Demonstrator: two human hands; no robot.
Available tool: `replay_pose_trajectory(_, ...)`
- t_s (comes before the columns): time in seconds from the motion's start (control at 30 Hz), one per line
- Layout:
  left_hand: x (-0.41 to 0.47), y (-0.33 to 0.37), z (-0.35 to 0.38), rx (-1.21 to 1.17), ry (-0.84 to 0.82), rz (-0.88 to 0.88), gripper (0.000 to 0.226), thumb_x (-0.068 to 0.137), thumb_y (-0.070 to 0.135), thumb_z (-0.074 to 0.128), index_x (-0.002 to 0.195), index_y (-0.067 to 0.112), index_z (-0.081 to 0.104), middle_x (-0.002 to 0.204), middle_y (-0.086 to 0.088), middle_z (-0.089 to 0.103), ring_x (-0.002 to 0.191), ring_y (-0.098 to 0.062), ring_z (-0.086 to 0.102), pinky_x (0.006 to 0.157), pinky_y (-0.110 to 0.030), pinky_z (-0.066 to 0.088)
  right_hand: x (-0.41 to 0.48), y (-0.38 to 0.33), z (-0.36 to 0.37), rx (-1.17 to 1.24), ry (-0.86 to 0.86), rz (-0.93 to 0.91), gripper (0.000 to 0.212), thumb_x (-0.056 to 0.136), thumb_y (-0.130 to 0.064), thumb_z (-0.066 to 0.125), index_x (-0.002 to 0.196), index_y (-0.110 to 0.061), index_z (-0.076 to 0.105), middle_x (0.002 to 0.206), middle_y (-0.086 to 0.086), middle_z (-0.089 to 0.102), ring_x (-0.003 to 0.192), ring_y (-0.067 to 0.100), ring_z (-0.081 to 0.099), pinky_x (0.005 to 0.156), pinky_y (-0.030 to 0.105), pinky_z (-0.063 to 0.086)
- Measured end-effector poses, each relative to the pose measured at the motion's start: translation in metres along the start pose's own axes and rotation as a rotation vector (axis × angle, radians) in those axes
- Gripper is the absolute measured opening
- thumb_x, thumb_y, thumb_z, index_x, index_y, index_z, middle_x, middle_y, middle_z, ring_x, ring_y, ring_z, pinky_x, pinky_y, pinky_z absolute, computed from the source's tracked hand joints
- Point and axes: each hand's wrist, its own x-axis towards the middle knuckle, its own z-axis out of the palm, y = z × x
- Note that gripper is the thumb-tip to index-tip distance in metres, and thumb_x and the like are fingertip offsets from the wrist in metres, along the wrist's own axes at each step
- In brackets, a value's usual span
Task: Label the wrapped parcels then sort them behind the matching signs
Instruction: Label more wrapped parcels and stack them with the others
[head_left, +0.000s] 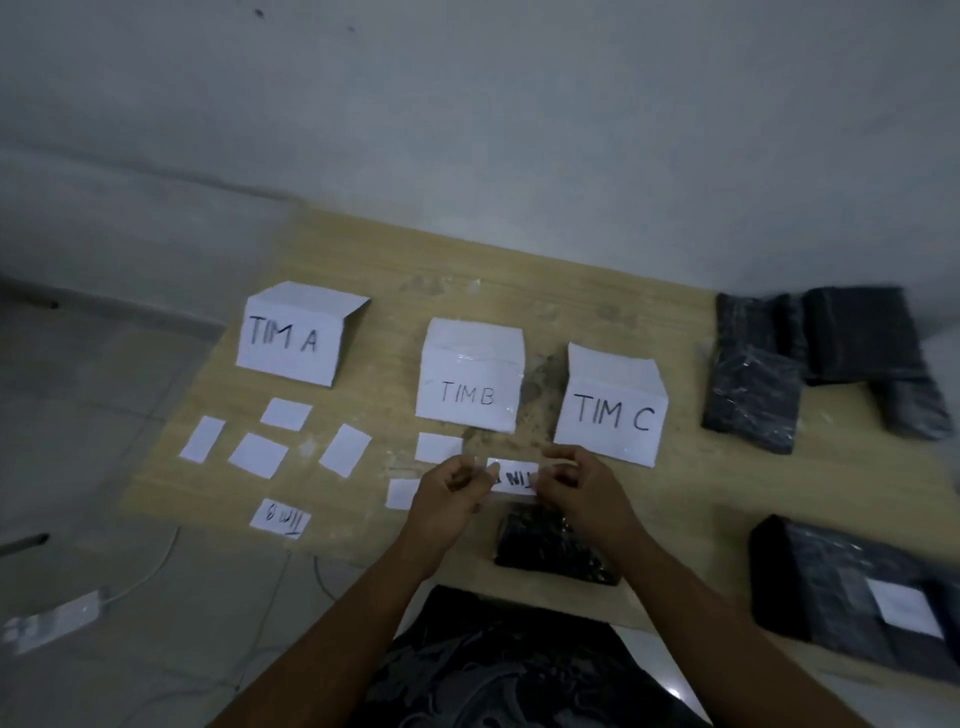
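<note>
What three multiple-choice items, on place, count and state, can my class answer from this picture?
1. Where does the TIM B sign stand?
A) at the left end of the row
B) between the other two signs
C) at the right end of the row

2. How many folded signs stand on the table?
A) three
B) two
C) five

3. What are the left hand and right hand doing?
A) lying flat
B) lifting a parcel
C) pinching a written label

Key: 1 B, the TIM A sign and TIM C sign flank it; 2 A, only those three stand; 3 C, each pinches one end.
</note>
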Motion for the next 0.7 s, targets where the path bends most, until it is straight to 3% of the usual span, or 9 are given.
replay_pose_trajectory(0.2, 0.009, 0.001, 0.036, 0.398, -0.125, 0.133, 0.013, 0.085, 0.025, 0.071, 0.092, 0.015, 0.070, 0.089, 0.005, 0.070, 0.084, -0.008, 0.065, 0.068, -0.010, 0.049, -0.017, 0.017, -0.055, 0.020, 0.151, 0.059, 0.029, 0.086, -0.019, 0.070, 0.112, -0.018, 0.056, 0.097, 0.003, 0.071, 0.090, 0.012, 0.067, 0.064, 0.019, 0.052)
replay_pose_trajectory(0.33, 0.010, -0.005, 0.050, 0.537, -0.165, 0.186, 0.021, 0.084, 0.029, 0.070, 0.099, 0.018, 0.062, 0.094, 0.006, 0.066, 0.088, -0.007, 0.061, 0.065, -0.008, 0.046, -0.023, 0.033, -0.065, 0.011, 0.168, 0.123, 0.029, 0.088, -0.018, 0.068, 0.113, -0.017, 0.054, 0.097, 0.006, 0.071, 0.087, 0.013, 0.068, 0.068, 0.026, 0.055)
replay_pose_trajectory(0.43, 0.013, -0.015, 0.053, 0.570, -0.068, 0.205, 0.029, 0.083, 0.028, 0.072, 0.104, 0.016, 0.057, 0.098, 0.004, 0.062, 0.093, -0.010, 0.058, 0.068, -0.008, 0.041, -0.020, 0.042, -0.063, -0.011, 0.189, 0.139, 0.029, 0.088, -0.017, 0.068, 0.112, -0.017, 0.053, 0.097, 0.007, 0.071, 0.085, 0.013, 0.068, 0.071, 0.032, 0.058)
replay_pose_trajectory(0.57, 0.018, -0.024, 0.054, 0.662, 0.093, 0.139, 0.050, 0.080, 0.038, 0.073, 0.115, 0.011, 0.051, 0.108, -0.001, 0.050, 0.101, -0.018, 0.051, 0.081, -0.028, 0.045, -0.014, 0.052, -0.058, -0.064, 0.214, 0.139, 0.027, 0.088, -0.020, 0.067, 0.111, -0.018, 0.052, 0.098, 0.008, 0.071, 0.085, 0.016, 0.068, 0.064, 0.029, 0.057)
replay_pose_trajectory(0.7, 0.017, -0.025, 0.058, 0.623, 0.037, 0.040, 0.046, 0.080, 0.045, 0.071, 0.107, 0.018, 0.045, 0.111, -0.002, 0.051, 0.099, -0.016, 0.051, 0.078, -0.026, 0.043, -0.007, 0.053, -0.053, -0.094, 0.228, 0.128, 0.026, 0.088, -0.020, 0.067, 0.109, -0.019, 0.052, 0.102, 0.008, 0.069, 0.085, 0.016, 0.067, 0.057, 0.021, 0.051)
